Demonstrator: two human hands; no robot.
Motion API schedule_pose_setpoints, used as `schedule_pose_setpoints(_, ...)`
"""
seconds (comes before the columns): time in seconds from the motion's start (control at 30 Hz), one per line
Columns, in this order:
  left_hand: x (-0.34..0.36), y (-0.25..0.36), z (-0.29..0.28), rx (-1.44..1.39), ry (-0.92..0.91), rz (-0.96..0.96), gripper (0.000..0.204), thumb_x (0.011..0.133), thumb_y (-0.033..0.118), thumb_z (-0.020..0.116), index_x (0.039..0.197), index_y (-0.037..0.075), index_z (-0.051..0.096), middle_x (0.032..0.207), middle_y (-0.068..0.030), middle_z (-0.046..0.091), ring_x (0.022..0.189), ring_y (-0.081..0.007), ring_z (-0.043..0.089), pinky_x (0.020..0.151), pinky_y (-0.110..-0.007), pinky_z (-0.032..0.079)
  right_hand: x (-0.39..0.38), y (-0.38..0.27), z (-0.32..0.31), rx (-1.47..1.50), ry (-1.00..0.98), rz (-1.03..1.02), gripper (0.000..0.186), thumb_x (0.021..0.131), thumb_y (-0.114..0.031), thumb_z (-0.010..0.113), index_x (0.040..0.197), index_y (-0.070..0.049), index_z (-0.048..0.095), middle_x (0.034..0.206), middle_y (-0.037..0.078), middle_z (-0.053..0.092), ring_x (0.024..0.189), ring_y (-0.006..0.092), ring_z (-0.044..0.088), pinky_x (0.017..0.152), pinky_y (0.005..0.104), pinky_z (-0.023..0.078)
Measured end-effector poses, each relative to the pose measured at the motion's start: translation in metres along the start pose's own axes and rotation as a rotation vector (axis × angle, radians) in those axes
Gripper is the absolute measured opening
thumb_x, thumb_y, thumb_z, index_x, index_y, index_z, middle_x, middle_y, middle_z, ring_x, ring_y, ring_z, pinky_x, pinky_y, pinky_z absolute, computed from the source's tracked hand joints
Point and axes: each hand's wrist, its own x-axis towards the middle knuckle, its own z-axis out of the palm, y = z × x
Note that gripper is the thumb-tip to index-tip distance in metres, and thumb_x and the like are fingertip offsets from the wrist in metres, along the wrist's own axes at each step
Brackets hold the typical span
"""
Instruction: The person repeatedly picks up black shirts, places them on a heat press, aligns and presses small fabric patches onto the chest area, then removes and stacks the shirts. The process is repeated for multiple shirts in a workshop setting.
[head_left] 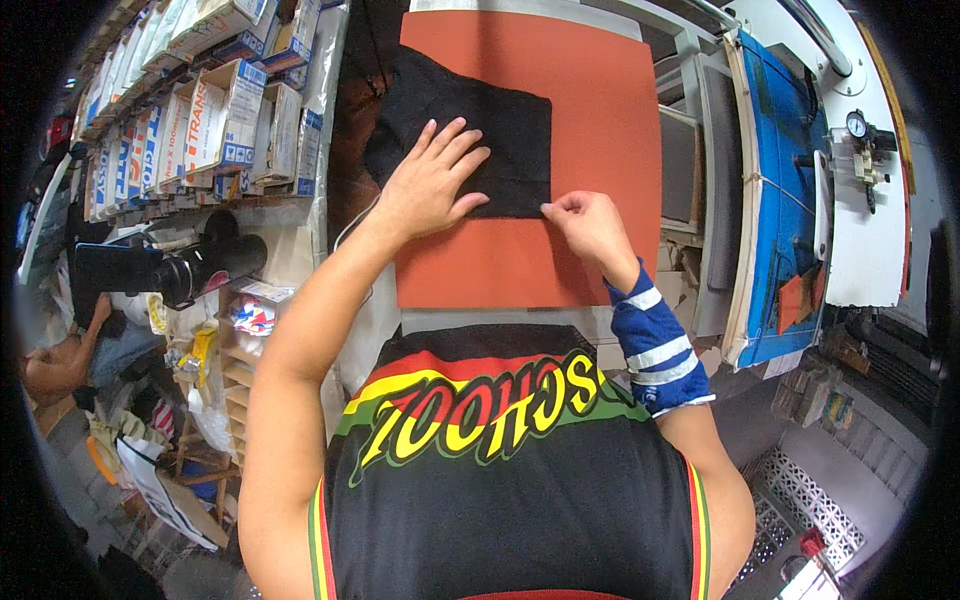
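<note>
A piece of black fabric [508, 140] lies on a square orange pad [600, 120], with its irregular left part reaching past the pad's left edge. My left hand [431, 178] rests palm down on the fabric, fingers spread. Near the fabric's lower right corner, my right hand [581, 222] pinches the edge between thumb and finger. A blue sleeve with white stripes [655, 350] covers my right forearm.
Stacked cardboard boxes [225, 115] fill a shelf at upper left, above a black cylindrical device [205, 268]. A blue panel [775, 200] and a white plate with a pressure gauge [855, 125] stand at right. Another person's arm [90, 340] shows at far left.
</note>
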Motion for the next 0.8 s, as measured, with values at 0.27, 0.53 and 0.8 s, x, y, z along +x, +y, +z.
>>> schedule_pose_setpoints(0.27,-0.003,-0.006,0.001,0.041,-0.029,-0.001,0.081,0.093,0.059,0.067,0.153,0.007,0.050,0.163,-0.0157,0.042,0.156,-0.0368,0.030,0.129,-0.057,0.019,0.023,-0.027,0.045,-0.484,0.451,-0.847,0.065,0.097,-0.042,0.068,0.148,-0.004,0.055,0.161,0.019,0.046,0.150,0.0390,0.040,0.124,0.0555,0.029)
schedule_pose_setpoints(0.53,-0.011,0.005,-0.005,0.135,-0.028,-0.154,0.089,0.094,0.063,0.063,0.158,0.005,0.044,0.168,-0.0153,0.035,0.159,-0.0377,0.024,0.129,-0.059,0.014,0.029,0.000,0.023,-0.489,0.501,-0.629,0.074,0.100,-0.046,0.065,0.153,0.002,0.049,0.167,0.026,0.034,0.157,0.0452,0.026,0.127,0.0597,0.019)
schedule_pose_setpoints(0.8,0.001,0.016,0.009,0.048,0.019,-0.062,0.073,0.097,0.052,0.065,0.157,0.014,0.048,0.167,-0.0119,0.040,0.157,-0.0377,0.028,0.128,-0.060,0.018,0.001,0.019,0.003,-0.477,0.291,-0.881,0.034,0.090,-0.015,0.075,0.122,-0.004,0.071,0.138,0.015,0.064,0.131,0.0363,0.060,0.116,0.0538,0.044)
